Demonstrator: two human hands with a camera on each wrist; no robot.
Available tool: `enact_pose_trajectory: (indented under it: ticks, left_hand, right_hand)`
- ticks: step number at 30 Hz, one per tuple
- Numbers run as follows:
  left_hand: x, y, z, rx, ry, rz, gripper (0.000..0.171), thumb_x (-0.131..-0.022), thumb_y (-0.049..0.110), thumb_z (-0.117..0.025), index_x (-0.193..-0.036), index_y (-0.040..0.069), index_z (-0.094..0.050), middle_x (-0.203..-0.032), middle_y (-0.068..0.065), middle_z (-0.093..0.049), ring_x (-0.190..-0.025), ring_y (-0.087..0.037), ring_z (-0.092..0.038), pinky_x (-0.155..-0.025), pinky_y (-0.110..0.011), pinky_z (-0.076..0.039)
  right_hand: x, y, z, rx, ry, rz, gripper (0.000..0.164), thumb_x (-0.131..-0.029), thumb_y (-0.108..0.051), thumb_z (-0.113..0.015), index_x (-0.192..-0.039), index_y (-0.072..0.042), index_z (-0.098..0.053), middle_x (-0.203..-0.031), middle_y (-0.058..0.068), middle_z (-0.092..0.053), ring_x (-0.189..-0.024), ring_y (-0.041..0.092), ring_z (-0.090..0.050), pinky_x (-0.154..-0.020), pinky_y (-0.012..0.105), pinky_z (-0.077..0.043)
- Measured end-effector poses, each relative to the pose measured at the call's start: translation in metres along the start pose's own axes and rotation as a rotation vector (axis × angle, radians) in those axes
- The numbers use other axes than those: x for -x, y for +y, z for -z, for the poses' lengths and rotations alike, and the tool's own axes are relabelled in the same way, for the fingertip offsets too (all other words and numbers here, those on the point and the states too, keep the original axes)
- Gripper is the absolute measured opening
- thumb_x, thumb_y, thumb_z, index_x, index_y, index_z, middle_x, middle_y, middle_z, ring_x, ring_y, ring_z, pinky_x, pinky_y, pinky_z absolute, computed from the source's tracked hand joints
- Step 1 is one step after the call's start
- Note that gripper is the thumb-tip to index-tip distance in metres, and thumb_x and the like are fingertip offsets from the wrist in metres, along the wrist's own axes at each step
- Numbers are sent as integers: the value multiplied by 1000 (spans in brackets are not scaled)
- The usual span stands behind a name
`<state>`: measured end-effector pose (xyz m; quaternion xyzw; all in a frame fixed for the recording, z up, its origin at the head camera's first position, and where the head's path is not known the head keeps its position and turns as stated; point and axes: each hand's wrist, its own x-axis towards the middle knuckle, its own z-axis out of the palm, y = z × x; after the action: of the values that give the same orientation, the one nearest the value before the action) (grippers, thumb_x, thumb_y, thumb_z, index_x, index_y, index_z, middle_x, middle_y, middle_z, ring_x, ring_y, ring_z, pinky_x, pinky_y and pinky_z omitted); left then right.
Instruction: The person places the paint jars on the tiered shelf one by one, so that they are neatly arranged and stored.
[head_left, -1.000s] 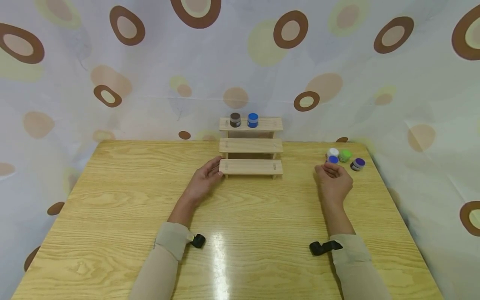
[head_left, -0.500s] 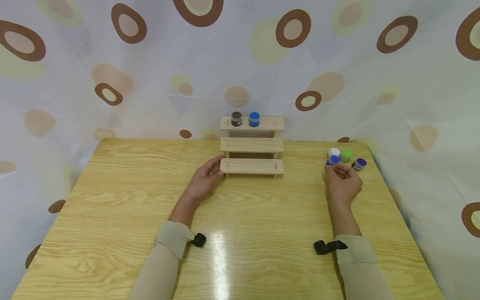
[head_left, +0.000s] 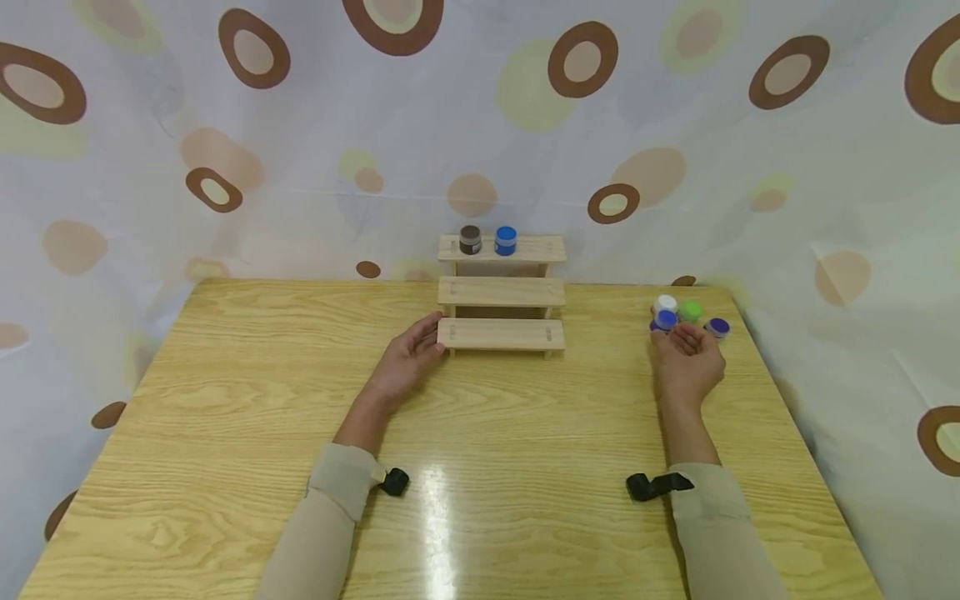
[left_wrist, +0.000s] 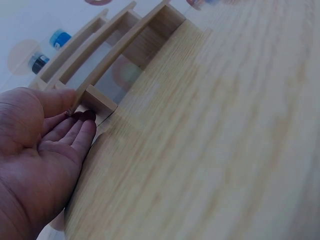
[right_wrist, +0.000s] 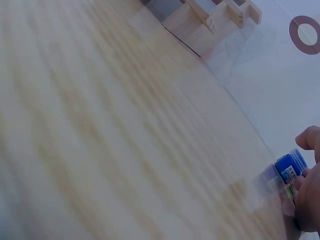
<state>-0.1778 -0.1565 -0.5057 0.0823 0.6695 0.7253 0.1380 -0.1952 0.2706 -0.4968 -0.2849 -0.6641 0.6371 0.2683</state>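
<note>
A three-tier wooden display stand (head_left: 501, 333) stands at the back of the table. My left hand (head_left: 405, 362) holds the left end of its lowest step, thumb at the board's edge and fingers beneath, as the left wrist view shows. On the top step sit a dark brown paint jar (head_left: 470, 240) and a blue paint jar (head_left: 506, 241). At the right my right hand (head_left: 688, 367) is beside a cluster of jars, nearest to a deep-blue-lidded jar (head_left: 665, 321). In the right wrist view its thumb (right_wrist: 308, 138) stands apart from the blue jar (right_wrist: 289, 167); finger contact is unclear.
Behind the deep-blue-lidded jar stand a white-lidded jar (head_left: 665, 305) and a green-lidded jar (head_left: 691, 311). A purple-lidded jar (head_left: 717, 327) is at the far right, partly covered by my right hand. A patterned cloth (head_left: 480, 125) hangs behind the table (head_left: 510, 433).
My right hand has shifted slightly rightward along the jars, and its fingers now overlap the purple-lidded jar. The left hand has stayed at the stand.
</note>
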Motion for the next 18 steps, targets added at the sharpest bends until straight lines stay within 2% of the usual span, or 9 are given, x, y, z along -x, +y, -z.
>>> enact_pose_trajectory:
  ticks: [4, 10, 18]
  left_hand:
    - [1, 0, 1, 4, 6, 0, 62, -111, 10, -56, -167, 8, -29, -169, -14, -34, -155, -30, -37, -122, -41, -39]
    - [1, -1, 1, 3, 4, 10, 62, -111, 9, -56, -167, 8, -29, -169, -13, -35, -154, -29, -38, -122, -41, -39]
    - [1, -1, 0, -7, 10, 3, 62, -111, 10, -57, -167, 8, -30, -167, -15, -38, -153, -30, -39, -122, -41, -40]
  right_hand:
    - [-6, 1, -4, 45, 12, 15, 44, -79, -3, -92, -119, 2, -73, -111, 8, -73, -96, 13, -68, -87, 19, -56]
    - [-16, 6, -8, 58, 25, 16, 44, -78, -5, -92, -118, 0, -75, -106, 2, -72, -96, 13, -67, -86, 20, -54]
    - [-23, 4, -12, 116, -12, 10, 45, -82, -5, -88, -125, -5, -74, -117, 6, -72, -104, 13, -66, -92, 23, -54]
